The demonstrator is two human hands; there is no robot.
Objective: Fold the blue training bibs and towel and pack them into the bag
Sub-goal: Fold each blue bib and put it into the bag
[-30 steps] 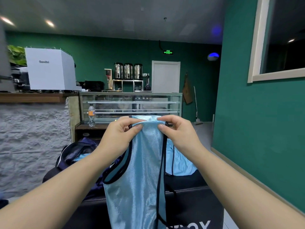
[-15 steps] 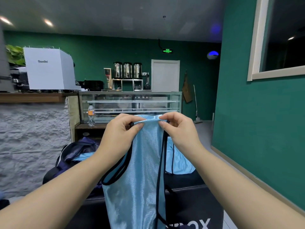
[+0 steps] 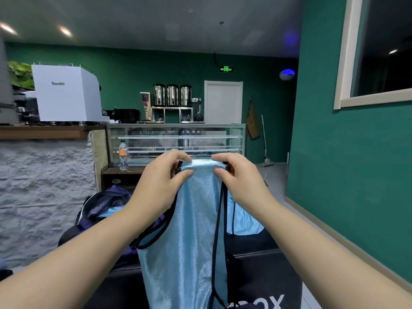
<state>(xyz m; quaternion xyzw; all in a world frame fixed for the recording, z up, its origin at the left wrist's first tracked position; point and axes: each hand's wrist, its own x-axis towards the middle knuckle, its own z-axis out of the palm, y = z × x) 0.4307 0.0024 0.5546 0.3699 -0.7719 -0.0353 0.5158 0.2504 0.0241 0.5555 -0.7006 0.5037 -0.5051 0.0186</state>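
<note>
Left hand [image 3: 163, 181] pinches the top edge of a light blue training bib [image 3: 187, 241], thumb toward the camera, fingers curled over the far side of the hem. Right hand [image 3: 236, 177] pinches the same top edge just beside it, with only a short bunched stretch of fabric between the two grips. Both hands are raised in front of the chest; the bib hangs straight down from them, its black-trimmed armhole looping below the left wrist and a black-edged strip running down under the right hand. Lower part of the bib runs out of frame at the bottom.

Dark navy bag [image 3: 104, 204] sits below and left of the left forearm, mouth open, with a patch of pale blue cloth showing inside; cannot tell what item that is. Second light blue bib [image 3: 244, 219] lies behind the held one, under the right wrist, on a black surface [image 3: 256, 282] carrying partial white lettering.

Background: glass display case [image 3: 176, 141] with a plastic bottle [image 3: 123, 155] at its left end, white espresso machine [image 3: 64, 94] on the counter, three steel urns [image 3: 172, 95], white door [image 3: 223, 101].
</note>
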